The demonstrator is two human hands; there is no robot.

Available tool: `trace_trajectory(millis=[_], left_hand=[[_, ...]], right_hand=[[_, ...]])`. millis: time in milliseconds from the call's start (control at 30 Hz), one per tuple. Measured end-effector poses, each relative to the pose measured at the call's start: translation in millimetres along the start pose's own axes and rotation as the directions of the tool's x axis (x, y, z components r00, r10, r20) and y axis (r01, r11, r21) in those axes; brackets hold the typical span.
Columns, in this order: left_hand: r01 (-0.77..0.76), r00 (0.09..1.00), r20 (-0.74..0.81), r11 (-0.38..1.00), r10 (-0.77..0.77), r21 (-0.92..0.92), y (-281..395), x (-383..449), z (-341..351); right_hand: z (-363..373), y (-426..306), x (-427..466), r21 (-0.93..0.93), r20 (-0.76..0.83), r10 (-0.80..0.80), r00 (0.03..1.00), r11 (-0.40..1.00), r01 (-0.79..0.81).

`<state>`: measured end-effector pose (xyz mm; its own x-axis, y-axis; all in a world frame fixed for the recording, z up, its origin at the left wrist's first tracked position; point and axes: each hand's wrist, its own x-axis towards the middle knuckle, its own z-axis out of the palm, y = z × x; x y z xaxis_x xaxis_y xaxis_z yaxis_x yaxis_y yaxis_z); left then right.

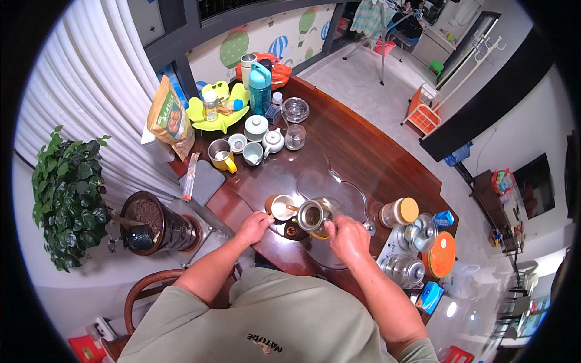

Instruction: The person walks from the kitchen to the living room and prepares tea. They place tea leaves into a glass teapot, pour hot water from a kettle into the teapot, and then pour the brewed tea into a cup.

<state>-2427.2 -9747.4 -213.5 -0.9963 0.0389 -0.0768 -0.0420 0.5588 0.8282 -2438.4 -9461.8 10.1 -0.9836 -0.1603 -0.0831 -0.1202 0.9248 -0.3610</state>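
Note:
My right hand (350, 240) grips the handle of a glass teapot (330, 206), which has a metal strainer (312, 214) in its open mouth. Dark matter, probably tea leaves, shows inside the strainer. The teapot is tilted to the left, its spout at the rim of a brown cup (271, 203) with a white inside. Whether liquid is flowing cannot be made out. My left hand (255, 228) pinches the cup at its near left side, seemingly by a small handle. Below the cup and spout is a dark round piece (292, 230), partly hidden by the teapot.
A yellow-handled steel mug (221, 155), white teaware (256, 127) and a glass cup (295, 137) stand at the back left. A turquoise bottle (260, 88) is behind them. Glass teapots (404, 271), a jar (399, 212) and an orange tin (440, 255) crowd the right.

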Motion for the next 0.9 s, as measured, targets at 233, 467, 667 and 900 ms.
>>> trace_trajectory(millis=[233, 467, 667, 900], left_hand=[[0.271, 0.961, 0.132, 0.916, -0.242, -0.294, -1.2, 4.3, -3.4], [0.325, 0.943, 0.16, 0.908, -0.291, -0.264, 24.9, 9.5, -14.2], [0.247, 0.968, 0.115, 0.924, -0.222, -0.291, 41.0, -1.0, -3.8], [0.395, 0.912, 0.29, 0.811, -0.29, -0.432, 44.4, -6.7, 8.8]], right_hand=[[-2.4, 28.3, -4.4, 0.286, 0.155, 0.229, 0.961, 0.921, -0.265], [-12.0, 21.5, -14.4, 0.234, 0.117, 0.195, 0.974, 0.947, -0.218], [-26.4, 11.1, -17.8, 0.02, -0.068, -0.01, 0.998, 1.0, 0.012], [-44.9, 14.8, -20.2, -0.05, -0.124, -0.068, 0.99, 0.997, 0.062]])
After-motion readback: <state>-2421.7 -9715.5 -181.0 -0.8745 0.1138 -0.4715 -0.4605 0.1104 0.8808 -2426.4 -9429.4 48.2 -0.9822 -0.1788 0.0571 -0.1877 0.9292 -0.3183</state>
